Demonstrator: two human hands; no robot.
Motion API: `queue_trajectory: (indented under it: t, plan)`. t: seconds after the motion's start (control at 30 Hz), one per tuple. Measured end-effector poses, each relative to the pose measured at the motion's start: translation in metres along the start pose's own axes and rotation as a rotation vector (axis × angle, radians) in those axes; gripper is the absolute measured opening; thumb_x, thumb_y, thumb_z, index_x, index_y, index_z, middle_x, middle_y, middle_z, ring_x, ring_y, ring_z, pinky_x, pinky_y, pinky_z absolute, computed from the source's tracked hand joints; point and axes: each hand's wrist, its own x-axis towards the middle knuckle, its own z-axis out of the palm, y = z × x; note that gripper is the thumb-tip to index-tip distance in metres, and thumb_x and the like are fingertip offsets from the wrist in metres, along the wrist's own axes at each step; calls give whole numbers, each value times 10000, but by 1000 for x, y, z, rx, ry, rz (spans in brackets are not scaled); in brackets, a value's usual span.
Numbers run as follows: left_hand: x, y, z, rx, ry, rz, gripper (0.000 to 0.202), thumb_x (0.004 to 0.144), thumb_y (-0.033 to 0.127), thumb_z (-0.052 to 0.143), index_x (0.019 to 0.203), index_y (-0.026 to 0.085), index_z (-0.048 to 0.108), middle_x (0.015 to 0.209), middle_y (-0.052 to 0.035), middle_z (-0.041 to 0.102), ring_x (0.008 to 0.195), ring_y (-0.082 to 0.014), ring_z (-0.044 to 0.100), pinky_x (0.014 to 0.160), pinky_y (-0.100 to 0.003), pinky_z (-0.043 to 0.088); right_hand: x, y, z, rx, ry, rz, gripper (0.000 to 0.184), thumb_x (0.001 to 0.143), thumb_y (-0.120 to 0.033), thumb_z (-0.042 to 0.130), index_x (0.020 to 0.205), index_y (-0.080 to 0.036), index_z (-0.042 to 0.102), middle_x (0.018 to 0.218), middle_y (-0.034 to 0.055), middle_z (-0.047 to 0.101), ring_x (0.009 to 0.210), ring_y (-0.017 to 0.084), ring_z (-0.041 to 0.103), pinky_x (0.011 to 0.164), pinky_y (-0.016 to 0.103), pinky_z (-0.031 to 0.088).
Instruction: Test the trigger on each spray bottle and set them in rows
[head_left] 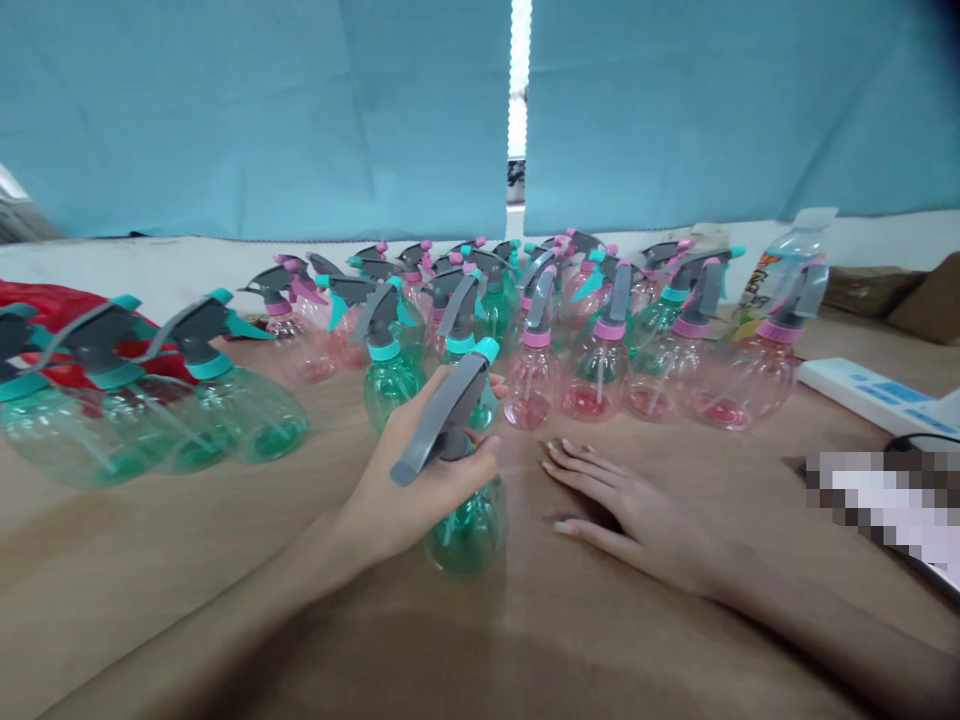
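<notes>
My left hand [416, 490] is wrapped round the neck of a green spray bottle [469, 530] with a grey trigger head, which stands on the brown table [225, 560] in front of me. My right hand [615, 495] lies flat on the table just right of that bottle, fingers stretched out and holding nothing. Behind both hands stands a crowd of several pink spray bottles [600, 375] and green spray bottles [390, 375], all with grey trigger heads.
Three larger green spray bottles [247, 405] stand at the left, in front of a red bag [52, 300]. A white power strip [870, 395] and a blurred-out item lie at the right. A clear drink bottle [784, 265] stands at the back right. Blue curtains hang behind.
</notes>
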Motion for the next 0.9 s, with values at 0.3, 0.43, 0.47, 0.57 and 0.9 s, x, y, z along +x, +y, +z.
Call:
queue_trajectory:
  t: [0.3, 0.43, 0.47, 0.57, 0.9]
  plan:
    - [-6, 5, -3, 33, 108, 73, 69, 795, 223, 493, 858, 239, 516, 777, 28, 599, 635, -130, 580, 596, -252, 475, 0, -1, -1, -35, -17, 5, 632, 928, -550, 463, 1457, -222, 356, 1524, 39, 327, 1412, 238, 261, 1147, 473, 266]
    - [-7, 5, -6, 44, 95, 60, 50, 807, 281, 496, 808, 236, 516, 705, 24, 599, 595, -145, 589, 541, -259, 468, 0, -1, -1, -27, -12, -2, 627, 926, -549, 465, 1453, -226, 366, 1520, 40, 338, 1410, 243, 264, 1149, 477, 262]
    - [-6, 5, -6, 35, 91, 56, 56, 811, 276, 496, 833, 236, 528, 742, 16, 622, 634, -153, 611, 569, -264, 485, 1, -2, -1, -29, -14, -2, 628, 926, -552, 462, 1452, -221, 371, 1520, 43, 339, 1410, 244, 264, 1148, 478, 263]
    - [-6, 3, -5, -10, 76, 70, 164, 834, 260, 514, 992, 248, 558, 972, -9, 683, 864, -176, 659, 751, -285, 524, 1, -2, -3, -62, -36, 2, 638, 932, -568, 429, 1444, -189, 388, 1525, 58, 327, 1412, 248, 259, 1143, 480, 271]
    - [-18, -1, -12, -109, 12, 13, 395, 819, 359, 655, 1176, 262, 516, 1177, -35, 644, 907, -184, 676, 709, -282, 571, 16, -58, -16, -11, 31, 17, 690, 861, -619, 521, 1384, -176, 446, 1404, 136, 514, 1271, 314, 486, 1040, 532, 397]
